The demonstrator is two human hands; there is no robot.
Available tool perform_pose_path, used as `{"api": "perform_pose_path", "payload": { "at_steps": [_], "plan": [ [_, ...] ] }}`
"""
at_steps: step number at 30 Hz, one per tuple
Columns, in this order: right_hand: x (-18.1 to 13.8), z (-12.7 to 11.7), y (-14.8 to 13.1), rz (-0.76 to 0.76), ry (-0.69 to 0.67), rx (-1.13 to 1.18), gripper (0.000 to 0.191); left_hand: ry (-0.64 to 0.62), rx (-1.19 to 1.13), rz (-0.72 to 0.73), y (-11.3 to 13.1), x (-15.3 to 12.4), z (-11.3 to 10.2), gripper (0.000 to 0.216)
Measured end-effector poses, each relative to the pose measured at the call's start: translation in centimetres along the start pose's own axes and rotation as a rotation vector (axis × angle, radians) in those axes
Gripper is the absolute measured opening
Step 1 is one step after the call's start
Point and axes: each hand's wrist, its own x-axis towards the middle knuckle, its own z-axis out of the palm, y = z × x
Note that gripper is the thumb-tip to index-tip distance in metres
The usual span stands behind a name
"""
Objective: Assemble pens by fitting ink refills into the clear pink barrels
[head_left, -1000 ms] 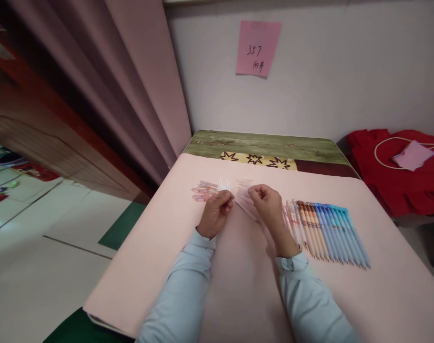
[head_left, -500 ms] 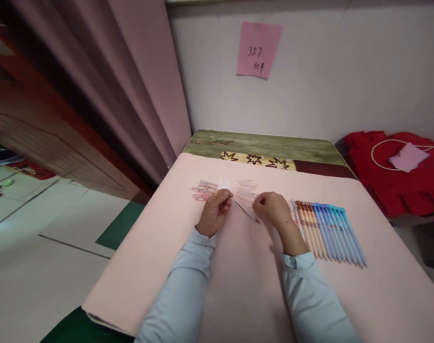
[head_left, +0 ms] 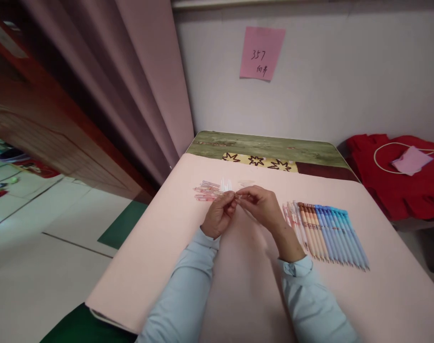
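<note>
My left hand is closed, thumb and fingers pinched together over the middle of the table. Its fingertips meet those of my right hand, which is also pinched. Something small and pale lies between them, too hidden to make out. Just behind my left hand are several thin white sticks and a loose pile of clear, pink-patterned pen parts. Pale clear pieces show past my right fingers, mostly covered by them. To the right of my right hand lies a tidy row of pens, coloured pink-white, orange, purple-blue and light blue.
A pale pink cover spreads over the table, with a green wood-patterned strip at its far edge. A wall with a pink note rises behind. Red cloth sits at the right; a purple curtain hangs left.
My right hand has moved left until its fingertips meet my left hand's. The pale, dark-tipped pen seen between the hands is no longer visible. The view has shifted slightly.
</note>
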Motion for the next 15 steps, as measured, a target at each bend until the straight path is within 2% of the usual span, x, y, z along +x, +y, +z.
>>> {"api": "perform_pose_path", "payload": {
  "at_steps": [2,5,15],
  "plan": [
    [-0.02,0.4,-0.2,-0.105,0.024,-0.105,0.01,0.0,-0.021,-0.011,-0.06,-0.01,0.09,0.027],
    [-0.11,0.5,-0.43,-0.173,0.061,-0.202,0.01,-0.004,-0.025,-0.013,-0.13,0.01,0.11,0.027],
    [-0.19,0.74,-0.25,-0.139,0.146,-0.237,0.009,-0.053,0.038,0.011,-0.33,-0.01,-0.06,0.027]
  ]
}}
